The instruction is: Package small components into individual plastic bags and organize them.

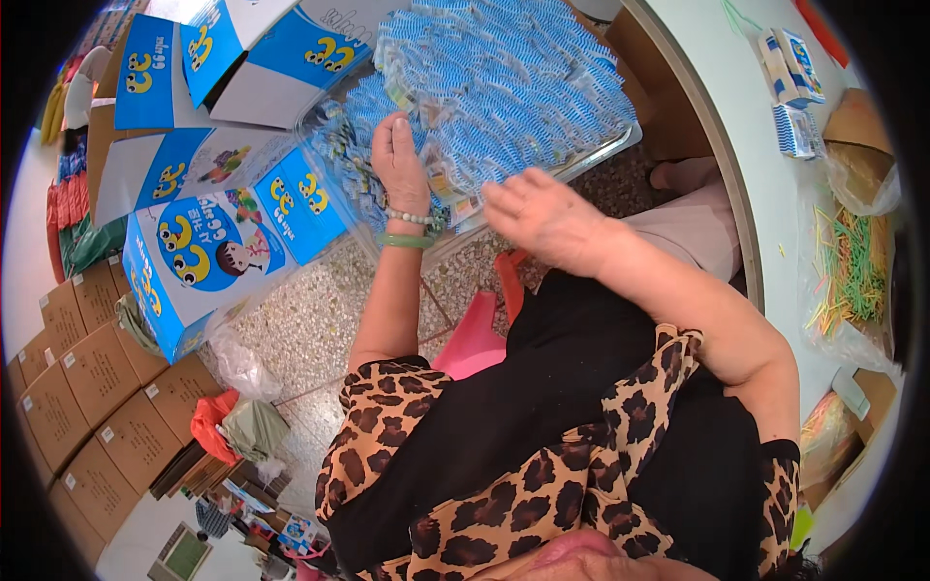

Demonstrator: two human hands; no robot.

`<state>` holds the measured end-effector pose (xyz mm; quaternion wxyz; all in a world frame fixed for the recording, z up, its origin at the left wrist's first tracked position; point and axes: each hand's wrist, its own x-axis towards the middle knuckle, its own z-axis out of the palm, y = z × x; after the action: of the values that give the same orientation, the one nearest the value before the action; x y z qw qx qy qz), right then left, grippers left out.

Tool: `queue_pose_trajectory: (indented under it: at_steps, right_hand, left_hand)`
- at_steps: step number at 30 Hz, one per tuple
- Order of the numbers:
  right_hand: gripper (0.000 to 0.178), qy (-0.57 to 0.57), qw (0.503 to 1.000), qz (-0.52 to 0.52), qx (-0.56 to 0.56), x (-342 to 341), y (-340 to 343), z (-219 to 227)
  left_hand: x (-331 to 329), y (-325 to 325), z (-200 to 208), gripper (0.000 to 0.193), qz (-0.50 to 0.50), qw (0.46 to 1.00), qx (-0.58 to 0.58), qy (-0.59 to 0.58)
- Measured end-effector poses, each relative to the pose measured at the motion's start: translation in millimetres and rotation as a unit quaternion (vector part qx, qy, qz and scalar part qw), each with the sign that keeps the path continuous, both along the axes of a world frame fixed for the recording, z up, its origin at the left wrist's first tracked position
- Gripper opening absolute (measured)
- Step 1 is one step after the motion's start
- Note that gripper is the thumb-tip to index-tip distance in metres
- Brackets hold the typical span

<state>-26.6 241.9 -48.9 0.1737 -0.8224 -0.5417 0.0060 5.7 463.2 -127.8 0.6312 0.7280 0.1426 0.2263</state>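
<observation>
A large clear plastic tray (pixel 605 145) at the far middle holds a heaped mass of small blue-and-white striped packets (pixel 513 77). My left hand (pixel 398 169), with a beaded bracelet and a green bangle at its wrist, reaches in among the packets toward the tray's left side. Its fingers point away from me, stretched out, with nothing visible held. Over the tray's near edge is my right hand (pixel 552 221), its fingers loosely bent and slightly apart beside the packets. I see nothing in it, though its palm side is hidden.
Blue-and-white printed boxes (pixel 223 242) with flaps raised stand left of the tray. Brown cartons (pixel 97 387) are stacked farther left. A white table (pixel 765 223) curves along the right, bearing small packs (pixel 799 131) and a bag of colourful thin strips (pixel 852 271). A pink plastic piece (pixel 473 339) lies below.
</observation>
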Motion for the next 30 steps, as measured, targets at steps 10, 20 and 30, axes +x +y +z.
queue_pose_trajectory:
  at_steps: [10,20,30]
  right_hand:
    - [0.025,0.072,0.981,-0.179,0.006,12.1,-83.8,0.9]
    - [0.019,0.079,0.979,-0.175,0.066,11.0,-98.3,-2.4]
    - [0.004,0.067,0.979,-0.181,0.058,12.6,-110.0,-8.0]
  left_hand:
    - [-92.1,-26.0,40.6,0.028,-0.148,0.811,0.468,0.319]
    - [-85.2,-47.1,15.2,0.031,-0.111,0.813,0.453,0.348]
    - [-58.8,-20.7,23.5,0.029,0.026,0.950,0.273,0.148]
